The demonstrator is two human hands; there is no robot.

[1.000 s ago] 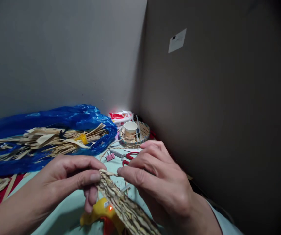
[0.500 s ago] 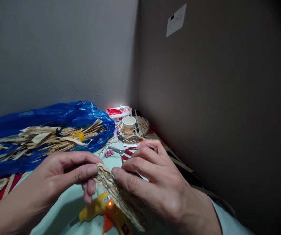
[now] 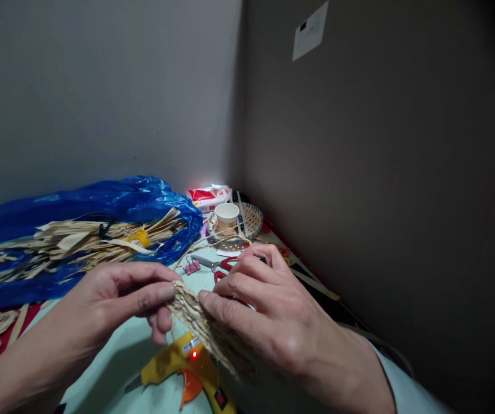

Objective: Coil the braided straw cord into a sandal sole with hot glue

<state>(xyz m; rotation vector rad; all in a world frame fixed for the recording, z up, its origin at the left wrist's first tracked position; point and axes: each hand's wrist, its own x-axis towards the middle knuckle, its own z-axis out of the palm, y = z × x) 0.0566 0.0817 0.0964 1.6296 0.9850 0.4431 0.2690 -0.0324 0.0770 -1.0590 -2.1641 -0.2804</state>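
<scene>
A braided straw piece [image 3: 195, 316], pale tan and made of several rows, is held between my two hands over the table. My left hand [image 3: 130, 299] pinches its upper left end between thumb and fingers. On its right side, my right hand [image 3: 269, 310] has its thumb on the near face, while its other fingers curl behind and are partly hidden. Just below the braid lies a yellow glue gun [image 3: 174, 362] with an orange trigger and a lit red light. The braid's lower end falls in shadow under my right hand.
Red-handled scissors [image 3: 213, 264] and a pink binder clip [image 3: 192, 267] lie beyond my hands. Farther back, a paper cup [image 3: 227, 214] stands in a woven basket [image 3: 254, 221] beside a wipes pack [image 3: 208, 198]. A blue plastic bag [image 3: 152, 192] with straw bundles [image 3: 83, 238] spreads at left.
Both hands and the braid have shifted very slightly, the braid's lower end tipping a little up and left. The grip stays the same, and more of the glue gun shows.
</scene>
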